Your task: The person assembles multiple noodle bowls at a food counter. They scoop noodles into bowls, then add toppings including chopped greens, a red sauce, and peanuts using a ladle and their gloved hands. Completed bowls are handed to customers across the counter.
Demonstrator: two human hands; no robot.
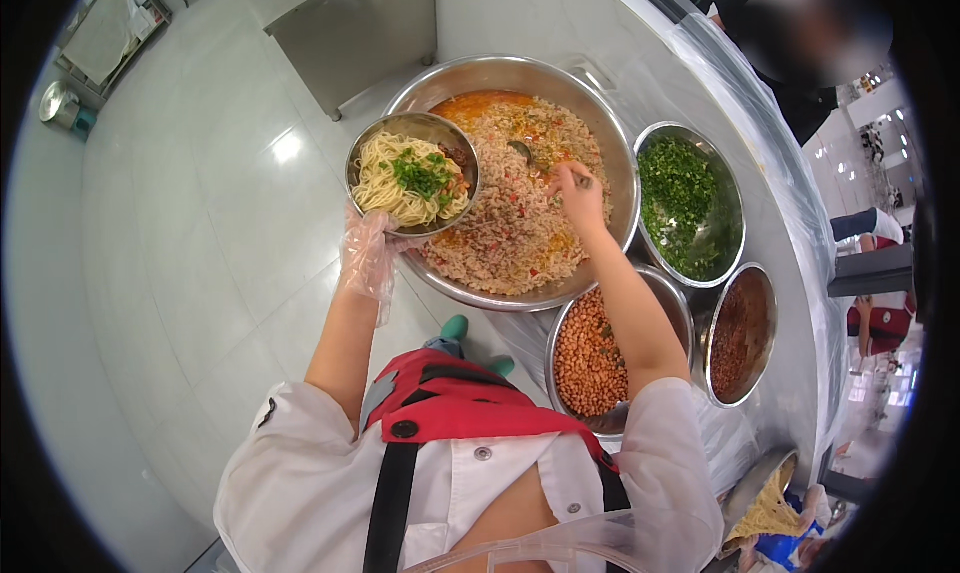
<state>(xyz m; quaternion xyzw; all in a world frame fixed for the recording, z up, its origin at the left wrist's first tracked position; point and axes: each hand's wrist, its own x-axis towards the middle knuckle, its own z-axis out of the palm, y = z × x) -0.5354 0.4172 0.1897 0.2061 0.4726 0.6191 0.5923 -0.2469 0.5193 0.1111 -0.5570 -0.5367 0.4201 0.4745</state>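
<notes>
Head view: left hand [372, 248] holds noodle bowl [412, 173]; right hand [578, 195] grips spoon [528, 156].

A single head-worn fisheye view looks steeply down, close over the counter [790, 273].

Steel bowl of chopped greens [690, 205]; bowl of peanuts [590, 358] (partly hidden); bowl of dark red sauce [742, 335]; plastic-covered counter [800, 273]; steel table [350, 28]; pale tiled floor [200, 233]

A canteen or commercial kitchen serving line: beyond the right hand [580, 195] a big steel basin of minced meat sauce [520, 188], steel bowls of chopped greens [690, 205] and peanuts [590, 358] beside it on a plastic-wrapped counter [790, 273], pale tiled floor [190, 233] left of the gloved hand.
</notes>
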